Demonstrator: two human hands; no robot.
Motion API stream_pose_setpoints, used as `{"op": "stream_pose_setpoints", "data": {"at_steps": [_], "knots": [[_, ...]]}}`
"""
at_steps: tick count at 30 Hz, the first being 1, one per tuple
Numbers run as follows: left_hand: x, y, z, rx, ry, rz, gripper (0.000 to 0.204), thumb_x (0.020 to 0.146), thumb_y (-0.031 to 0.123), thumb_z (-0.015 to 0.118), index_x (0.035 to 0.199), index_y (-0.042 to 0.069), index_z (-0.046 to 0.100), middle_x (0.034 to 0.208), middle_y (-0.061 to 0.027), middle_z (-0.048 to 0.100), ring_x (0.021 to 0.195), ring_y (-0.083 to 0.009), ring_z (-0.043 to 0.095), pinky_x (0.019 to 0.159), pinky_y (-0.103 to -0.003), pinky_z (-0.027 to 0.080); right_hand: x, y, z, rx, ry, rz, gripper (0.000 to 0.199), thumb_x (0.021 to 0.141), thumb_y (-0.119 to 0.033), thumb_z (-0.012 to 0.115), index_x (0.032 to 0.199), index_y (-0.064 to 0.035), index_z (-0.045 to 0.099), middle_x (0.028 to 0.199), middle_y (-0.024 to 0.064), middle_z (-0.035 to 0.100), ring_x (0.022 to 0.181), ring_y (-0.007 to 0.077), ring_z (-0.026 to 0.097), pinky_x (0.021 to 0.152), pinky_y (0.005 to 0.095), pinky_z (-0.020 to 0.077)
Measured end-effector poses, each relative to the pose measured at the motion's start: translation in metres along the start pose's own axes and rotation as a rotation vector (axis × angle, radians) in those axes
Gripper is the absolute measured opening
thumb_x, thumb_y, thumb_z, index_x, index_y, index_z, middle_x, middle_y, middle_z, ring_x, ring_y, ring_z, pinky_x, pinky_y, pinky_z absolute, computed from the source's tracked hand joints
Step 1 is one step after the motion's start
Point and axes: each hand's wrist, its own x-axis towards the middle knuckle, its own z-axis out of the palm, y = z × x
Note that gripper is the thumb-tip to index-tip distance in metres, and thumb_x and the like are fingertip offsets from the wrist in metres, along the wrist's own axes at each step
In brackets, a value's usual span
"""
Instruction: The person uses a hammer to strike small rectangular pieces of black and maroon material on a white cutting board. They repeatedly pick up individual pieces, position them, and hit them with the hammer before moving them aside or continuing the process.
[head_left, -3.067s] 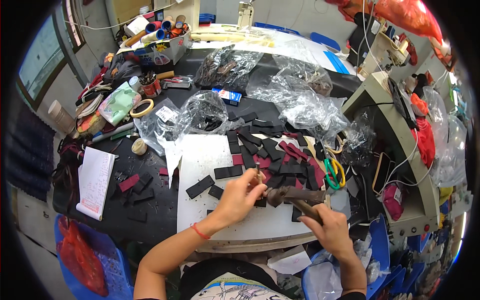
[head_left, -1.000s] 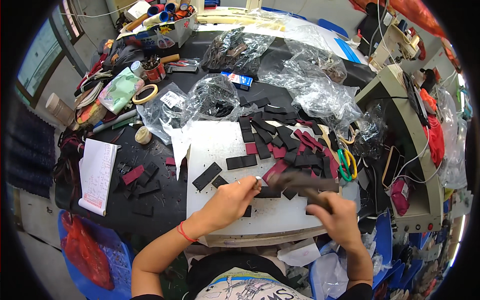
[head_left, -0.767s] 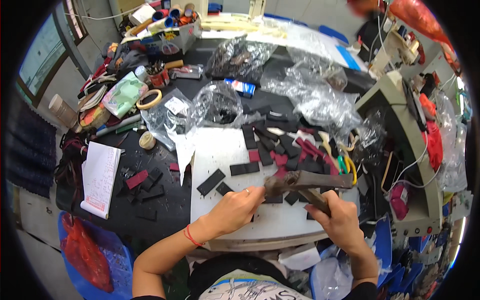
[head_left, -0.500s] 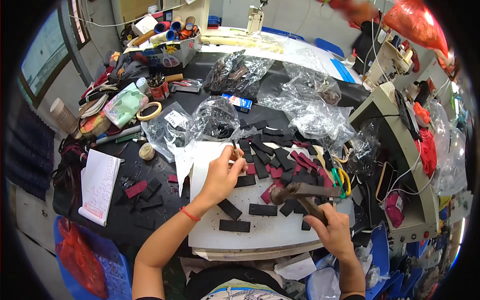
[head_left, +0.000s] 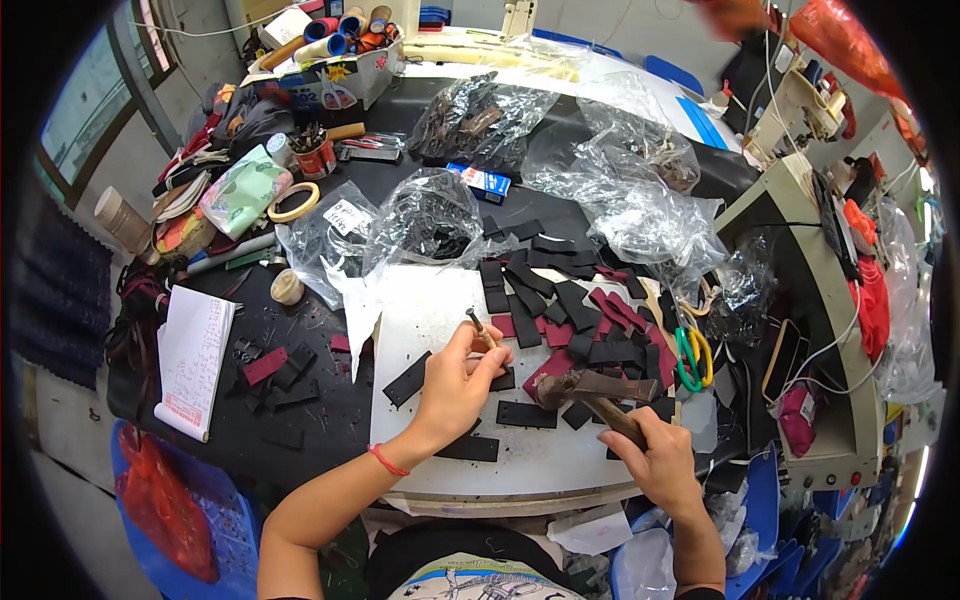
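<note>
My left hand (head_left: 452,392) pinches a slim metal punch (head_left: 483,333), tilted with its dark end pointing up and away. Beneath that hand, a black strip is partly covered on the white work board (head_left: 425,300). The wooden handle of a hammer (head_left: 607,388) is gripped in my right hand (head_left: 657,462); its rusty head hangs over the pieces to the right. Just left of the punch hand lies another black strip (head_left: 406,379). Two more, a strip with small holes (head_left: 527,414) and a nearer strip (head_left: 468,449), rest flat. Burgundy pieces (head_left: 548,372) mix with black ones behind the hammer.
Green-and-yellow-handled scissors (head_left: 690,358) lie at the board's right. Clear plastic bags (head_left: 640,225) spread behind. A notepad (head_left: 195,360), a small jar (head_left: 287,288) and loose scraps (head_left: 290,368) sit left. A machine housing (head_left: 815,330) stands right; blue bins flank the table.
My left hand has moved right and slightly nearer with the punch, uncovering the black strip at its left. The hammer stays in my right hand, slightly shifted. The whole view has shifted a little.
</note>
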Motion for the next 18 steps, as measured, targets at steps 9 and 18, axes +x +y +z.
{"op": "stream_pose_setpoints", "data": {"at_steps": [9,18], "knots": [[-0.001,0.0,-0.002,0.1,-0.044,0.078,0.012,0.096,0.007,0.052,0.105,-0.001,0.051,0.095,-0.0085,0.063,0.091,-0.015,0.066,0.078,-0.028,0.055,0.003,0.001,-0.003,0.04,-0.036,0.048,0.027,0.082,-0.025,0.074,0.083,-0.0024,0.06,0.059,0.0096,0.06,0.049,0.0239,0.059,0.049,0.0322,0.0441],[-0.012,-0.005,0.009,0.611,-0.066,0.49,0.014,0.089,0.002,0.055,0.101,0.0,0.05,0.094,-0.0207,0.061,0.077,-0.0404,0.063,0.061,-0.044,0.052,0.027,-0.037,-0.032,0.251,0.247,-0.183,0.013,0.083,-0.008,0.066,0.086,0.0028,0.059,0.056,0.0065,0.057,0.045,0.0132,0.053,0.044,0.0283,0.042]]}}
